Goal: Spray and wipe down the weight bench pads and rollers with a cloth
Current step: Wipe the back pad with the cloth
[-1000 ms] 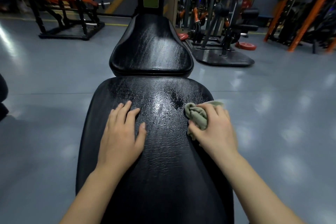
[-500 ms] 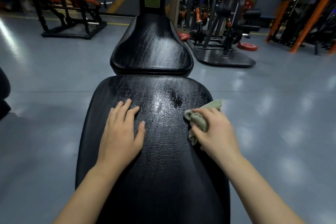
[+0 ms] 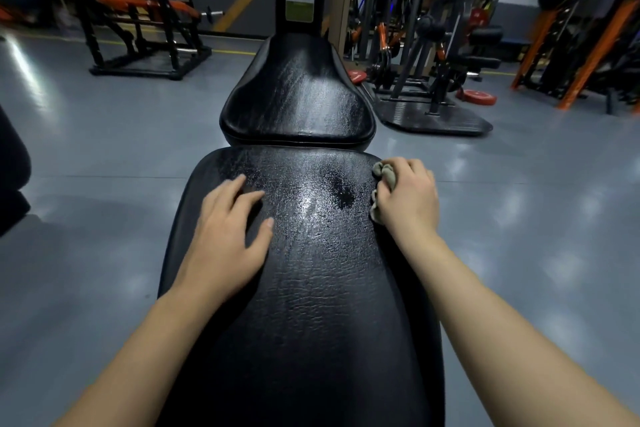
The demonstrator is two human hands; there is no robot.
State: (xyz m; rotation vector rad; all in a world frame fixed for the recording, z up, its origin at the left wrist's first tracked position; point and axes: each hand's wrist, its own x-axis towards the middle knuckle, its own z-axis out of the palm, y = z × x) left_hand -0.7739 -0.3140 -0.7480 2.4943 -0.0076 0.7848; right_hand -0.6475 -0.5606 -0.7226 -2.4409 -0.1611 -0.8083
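Within the last second the right hand point(image 3: 408, 198), clenched round the bunched cloth point(image 3: 382, 173), had travelled outward from beside the dark wet patch point(image 3: 341, 192) to the long pad's point(image 3: 311, 322) far right edge, so the patch remained unwiped. The left hand point(image 3: 225, 236) lay flat and relaxed on the pad's left half. Bare floor point(image 3: 519, 218) flanked both edges, and the smaller pad point(image 3: 298, 97) stood just beyond.
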